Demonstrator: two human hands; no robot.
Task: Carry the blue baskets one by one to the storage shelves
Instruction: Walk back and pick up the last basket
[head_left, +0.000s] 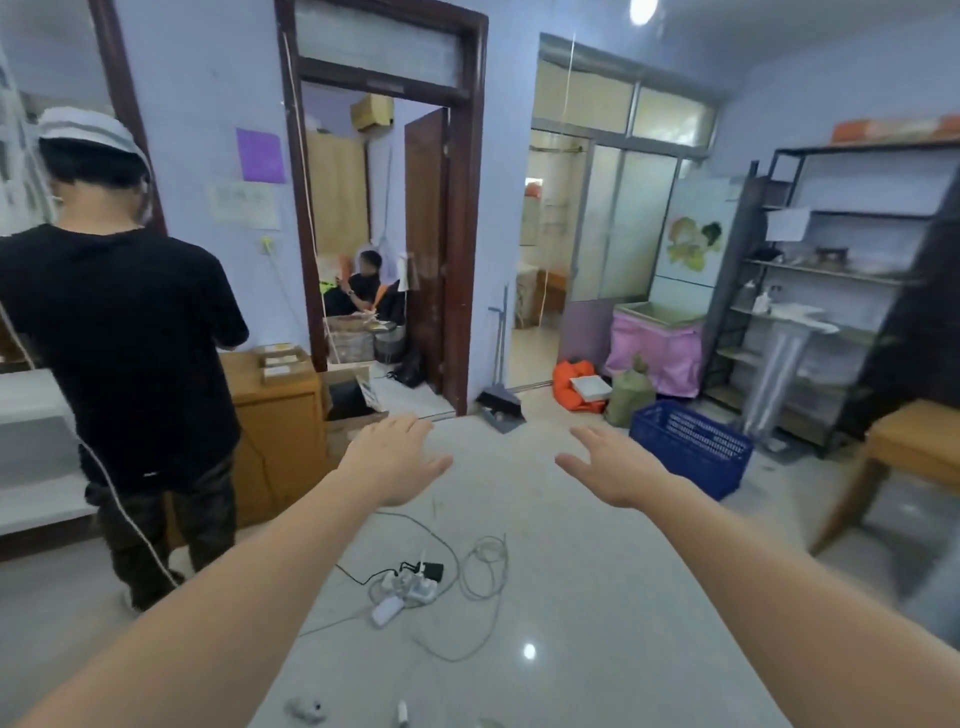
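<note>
A blue slatted plastic basket (691, 447) stands on the floor at the right, in front of the dark metal storage shelves (831, 291). Both my arms reach straight out over the floor. My left hand (395, 460) is held flat, palm down, fingers straight, holding nothing. My right hand (610, 467) is likewise flat and empty, a short way left of the basket and not touching it.
A person in a black shirt (124, 343) stands at the left by a wooden cabinet (275, 415). Cables and a power strip (410, 587) lie on the floor ahead. A dustpan (501, 408), orange bag (571, 384), pink-covered tub (657, 343) and wooden table (914, 452) line the right.
</note>
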